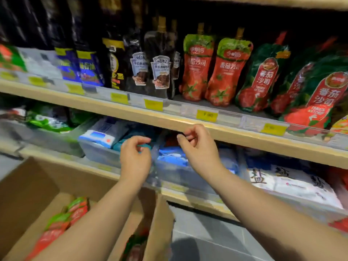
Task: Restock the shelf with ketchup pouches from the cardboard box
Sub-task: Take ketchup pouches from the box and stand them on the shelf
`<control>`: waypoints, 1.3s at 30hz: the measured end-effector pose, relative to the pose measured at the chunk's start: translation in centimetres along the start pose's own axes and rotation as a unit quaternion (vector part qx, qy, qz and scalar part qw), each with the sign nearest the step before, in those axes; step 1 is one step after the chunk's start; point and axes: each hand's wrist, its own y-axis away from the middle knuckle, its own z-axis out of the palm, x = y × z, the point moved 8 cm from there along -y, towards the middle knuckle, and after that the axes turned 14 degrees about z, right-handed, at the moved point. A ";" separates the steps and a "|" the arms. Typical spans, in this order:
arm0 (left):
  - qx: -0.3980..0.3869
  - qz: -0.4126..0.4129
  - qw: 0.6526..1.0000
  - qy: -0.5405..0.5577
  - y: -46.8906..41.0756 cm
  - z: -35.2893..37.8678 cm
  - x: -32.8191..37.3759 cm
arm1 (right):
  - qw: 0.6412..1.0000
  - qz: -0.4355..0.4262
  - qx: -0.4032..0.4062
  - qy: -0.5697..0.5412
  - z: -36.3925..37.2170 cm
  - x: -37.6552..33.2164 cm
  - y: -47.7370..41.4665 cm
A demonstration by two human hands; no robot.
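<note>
At a shop shelf [131, 113], a person's left hand [135, 159] and right hand [198, 147] hang side by side in the air, just below its pale wooden front edge. Neither holds anything. Each grip is loose, with the fingers half curled, the thumb close to the fingertips and nothing between them.

On the shelf above the hands, two red ketchup pouches [224, 72] with green tops and gold caps stand upright, touching each other. To their right lean larger green-and-red pouches [263, 78] lettered "Tomato Ketchup". To their left stand dark Heinz pouches [161, 70]. Yellow price tags [207, 115] run along the shelf's front rail.

At lower left, under the left forearm, the cardboard box [24, 194] stands open with its flaps spread. More red-and-green boxed pouches [62, 221] lie inside it, partly hidden by the arm.

Behind the hands, the lower shelf [197, 201] carries clear bins [101, 153] of blue and white packets, too blurred to read. Grey floor [207, 232] shows beneath the right forearm.
</note>
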 end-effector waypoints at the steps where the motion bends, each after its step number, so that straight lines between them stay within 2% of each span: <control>1: -0.012 -0.020 0.999 -0.024 0.2 -1.3 -2.1 | 1.000 0.005 -0.019 0.005 2.1 0.1 0.4; 4: -0.083 -0.107 0.987 -0.088 1.6 -5.1 -9.0 | 0.996 0.018 -0.086 0.020 9.2 0.2 2.2; 7: -0.168 -0.193 0.963 -0.083 4.5 -7.6 -14.4 | 0.985 0.048 -0.160 0.032 15.3 0.7 4.2; 11: -0.145 -0.308 0.938 -0.064 9.0 -12.3 -20.9 | 0.942 0.092 -0.290 0.142 23.7 2.2 7.3; 12: -0.163 -0.341 0.924 -0.063 10.4 -13.0 -22.3 | 0.924 0.099 -0.324 0.177 25.7 2.9 8.2; 14: -0.218 -0.387 0.892 -0.078 13.0 -13.9 -24.9 | 0.881 0.167 -0.376 0.233 28.9 5.7 10.2; 16: -0.288 -0.395 0.865 -0.110 14.4 -14.2 -25.7 | 0.830 0.239 -0.429 0.264 30.9 9.2 12.4; 18: -0.334 -0.402 0.846 -0.103 15.1 -14.0 -25.9 | 0.773 0.266 -0.464 0.343 32.0 12.7 14.1; 21: -0.376 -0.372 0.843 -0.096 15.5 -12.4 -25.7 | 0.681 0.208 -0.473 0.519 31.2 15.6 14.5; 24: -0.425 -0.366 0.824 -0.084 16.8 -10.4 -25.1 | 0.602 0.146 -0.510 0.597 30.7 17.7 14.4; 26: -0.463 -0.368 0.803 -0.077 17.8 -9.3 -24.7 | 0.566 0.142 -0.526 0.619 30.5 17.9 14.8; 28: -0.490 -0.371 0.784 -0.085 18.7 -8.8 -24.4 | 0.562 0.137 -0.550 0.602 31.0 17.7 15.5; 30: -0.494 -0.359 0.785 -0.104 18.8 -8.3 -24.1 | 0.569 0.122 -0.563 0.587 31.2 17.1 16.0; 33: -0.490 -0.340 0.793 -0.123 18.6 -8.2 -24.1 | 0.591 0.113 -0.519 0.608 31.4 18.0 15.2; 35: -0.499 -0.337 0.788 -0.127 18.9 -8.3 -24.1 | 0.624 0.101 -0.519 0.575 31.9 17.4 14.9; 39: -0.518 -0.310 0.784 -0.146 19.2 -8.2 -23.8 | 0.669 0.079 -0.585 0.453 33.2 14.5 15.1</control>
